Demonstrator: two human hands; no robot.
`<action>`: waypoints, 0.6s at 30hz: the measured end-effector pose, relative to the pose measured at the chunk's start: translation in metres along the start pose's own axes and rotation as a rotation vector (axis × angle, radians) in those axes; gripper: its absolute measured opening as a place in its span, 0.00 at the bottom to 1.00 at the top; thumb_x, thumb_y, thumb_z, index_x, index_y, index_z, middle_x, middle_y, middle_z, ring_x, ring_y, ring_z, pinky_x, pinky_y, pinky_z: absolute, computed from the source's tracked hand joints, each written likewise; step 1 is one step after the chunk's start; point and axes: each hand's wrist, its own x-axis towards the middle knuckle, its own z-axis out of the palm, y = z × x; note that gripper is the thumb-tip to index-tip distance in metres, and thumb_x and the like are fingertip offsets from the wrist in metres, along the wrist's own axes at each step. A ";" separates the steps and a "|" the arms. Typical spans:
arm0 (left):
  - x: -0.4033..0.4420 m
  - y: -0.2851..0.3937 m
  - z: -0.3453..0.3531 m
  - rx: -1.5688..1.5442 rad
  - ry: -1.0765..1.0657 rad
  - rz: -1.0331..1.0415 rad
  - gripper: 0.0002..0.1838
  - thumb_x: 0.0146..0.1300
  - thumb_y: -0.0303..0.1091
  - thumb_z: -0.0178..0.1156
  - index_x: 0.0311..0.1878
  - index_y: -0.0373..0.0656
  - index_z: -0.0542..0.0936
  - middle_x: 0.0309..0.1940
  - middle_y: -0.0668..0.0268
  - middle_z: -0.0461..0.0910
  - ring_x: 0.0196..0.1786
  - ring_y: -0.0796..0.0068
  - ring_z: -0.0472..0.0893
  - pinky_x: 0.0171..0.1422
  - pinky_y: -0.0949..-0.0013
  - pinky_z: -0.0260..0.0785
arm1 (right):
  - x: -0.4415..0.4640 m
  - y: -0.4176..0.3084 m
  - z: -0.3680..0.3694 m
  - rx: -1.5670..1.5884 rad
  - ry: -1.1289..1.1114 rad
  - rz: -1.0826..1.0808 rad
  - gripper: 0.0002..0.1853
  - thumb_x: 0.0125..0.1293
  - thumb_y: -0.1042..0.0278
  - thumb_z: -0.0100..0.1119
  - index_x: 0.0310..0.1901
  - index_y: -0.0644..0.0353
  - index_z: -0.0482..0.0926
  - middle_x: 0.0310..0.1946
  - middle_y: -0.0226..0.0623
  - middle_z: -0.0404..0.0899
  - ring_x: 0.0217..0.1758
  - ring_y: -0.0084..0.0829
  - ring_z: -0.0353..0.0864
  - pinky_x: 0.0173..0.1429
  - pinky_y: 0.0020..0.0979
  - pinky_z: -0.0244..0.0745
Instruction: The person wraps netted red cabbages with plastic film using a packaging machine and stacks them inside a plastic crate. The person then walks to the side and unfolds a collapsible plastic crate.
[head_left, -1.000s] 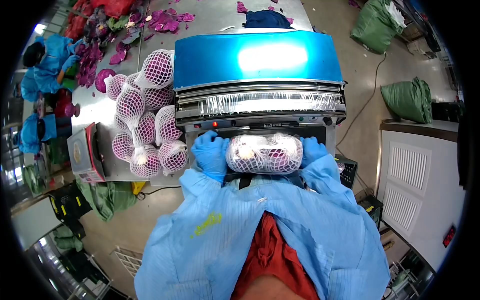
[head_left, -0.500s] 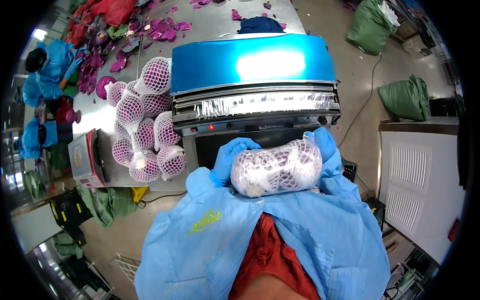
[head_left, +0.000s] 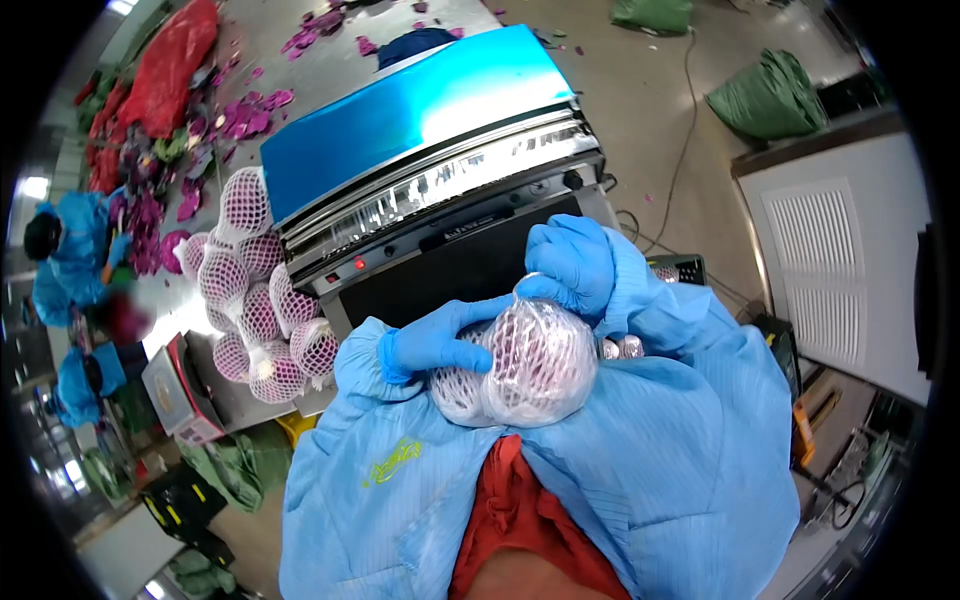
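Note:
A bundle of red cabbages point(head_left: 543, 372) in white foam netting lies against my chest, with clear plastic film point(head_left: 525, 300) drawn tight over its right part. My left hand point(head_left: 440, 342), in a blue glove, grips the left part of the bundle, thumb and fingers spread around it. At the bundle's upper end my right hand point(head_left: 572, 265), also gloved, is closed on gathered film. Just beyond the hands stands a film wrapping machine point(head_left: 430, 140) with a blue cover, a black plate point(head_left: 450, 262) and a lit red switch.
Several netted red cabbages point(head_left: 255, 310) are piled left of the machine, beside an open box point(head_left: 185, 390). Loose purple leaves point(head_left: 250, 115) litter the metal table. Co-workers in blue point(head_left: 80, 250) are at far left. A green sack point(head_left: 768, 95) and a white cabinet point(head_left: 835, 260) stand right.
The bundle has turned from lying crosswise to showing its end. My right hand has moved left and over its top; my left hand has shifted onto its side. The camera view has tilted.

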 end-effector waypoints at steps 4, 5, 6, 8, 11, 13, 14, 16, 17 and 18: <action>0.001 0.010 0.014 0.115 -0.138 -0.046 0.47 0.48 0.43 0.74 0.69 0.38 0.62 0.56 0.61 0.75 0.56 0.76 0.73 0.65 0.69 0.62 | -0.003 -0.013 -0.008 -0.126 0.128 -0.145 0.12 0.57 0.51 0.59 0.27 0.50 0.76 0.25 0.30 0.70 0.26 0.34 0.69 0.29 0.35 0.63; 0.002 0.009 0.018 0.159 -0.169 -0.031 0.46 0.48 0.43 0.74 0.68 0.38 0.64 0.56 0.61 0.75 0.56 0.76 0.73 0.65 0.69 0.63 | -0.001 -0.023 -0.014 -0.168 0.097 -0.145 0.13 0.55 0.49 0.60 0.29 0.49 0.76 0.26 0.30 0.70 0.26 0.35 0.69 0.30 0.34 0.64; 0.003 0.009 0.022 0.207 -0.203 -0.015 0.44 0.48 0.43 0.74 0.67 0.37 0.66 0.55 0.60 0.76 0.55 0.76 0.73 0.64 0.69 0.63 | 0.000 -0.028 -0.011 -0.173 0.086 -0.165 0.13 0.54 0.49 0.60 0.29 0.49 0.75 0.26 0.30 0.70 0.26 0.35 0.70 0.30 0.34 0.65; -0.005 0.003 0.033 0.178 -0.182 0.018 0.40 0.48 0.41 0.74 0.63 0.36 0.69 0.53 0.61 0.77 0.55 0.75 0.74 0.64 0.69 0.63 | 0.001 -0.037 0.007 -0.162 0.069 -0.213 0.14 0.52 0.47 0.60 0.30 0.49 0.75 0.26 0.30 0.70 0.27 0.35 0.70 0.31 0.35 0.66; -0.021 -0.007 0.058 0.070 -0.085 0.055 0.37 0.46 0.39 0.74 0.59 0.35 0.72 0.51 0.61 0.77 0.55 0.73 0.74 0.63 0.68 0.64 | -0.006 -0.061 0.047 0.272 -0.088 -0.062 0.19 0.55 0.44 0.62 0.28 0.53 0.74 0.24 0.31 0.71 0.25 0.34 0.71 0.32 0.32 0.65; -0.037 -0.022 0.069 -0.003 -0.020 -0.059 0.41 0.42 0.38 0.77 0.59 0.35 0.70 0.52 0.60 0.75 0.56 0.71 0.74 0.63 0.66 0.65 | -0.020 -0.077 0.068 0.723 -0.192 0.230 0.16 0.56 0.53 0.66 0.27 0.56 0.73 0.22 0.29 0.70 0.23 0.27 0.70 0.29 0.29 0.64; -0.046 -0.033 0.072 0.060 0.074 -0.060 0.43 0.41 0.39 0.77 0.61 0.35 0.68 0.53 0.59 0.74 0.57 0.70 0.73 0.62 0.66 0.65 | -0.026 -0.089 0.075 0.932 -0.222 0.399 0.15 0.56 0.58 0.67 0.26 0.57 0.72 0.21 0.28 0.70 0.22 0.23 0.68 0.29 0.28 0.64; -0.057 -0.058 0.083 0.181 0.239 -0.053 0.49 0.39 0.40 0.78 0.63 0.36 0.63 0.56 0.57 0.71 0.58 0.68 0.72 0.61 0.65 0.66 | -0.041 -0.106 0.087 1.189 -0.257 0.635 0.13 0.56 0.64 0.68 0.25 0.58 0.72 0.20 0.26 0.70 0.24 0.18 0.67 0.29 0.26 0.64; -0.062 -0.075 0.089 0.138 0.308 0.025 0.55 0.36 0.45 0.80 0.65 0.37 0.58 0.59 0.56 0.68 0.59 0.64 0.71 0.62 0.63 0.67 | -0.053 -0.110 0.101 1.247 -0.257 0.689 0.12 0.56 0.66 0.69 0.25 0.58 0.73 0.20 0.25 0.70 0.25 0.17 0.67 0.31 0.25 0.65; -0.063 -0.067 0.104 0.105 0.395 0.059 0.63 0.35 0.51 0.79 0.69 0.37 0.50 0.63 0.53 0.63 0.62 0.60 0.69 0.62 0.61 0.66 | -0.067 -0.112 0.115 1.300 -0.251 0.745 0.12 0.56 0.68 0.69 0.25 0.59 0.73 0.20 0.24 0.71 0.27 0.15 0.67 0.32 0.24 0.65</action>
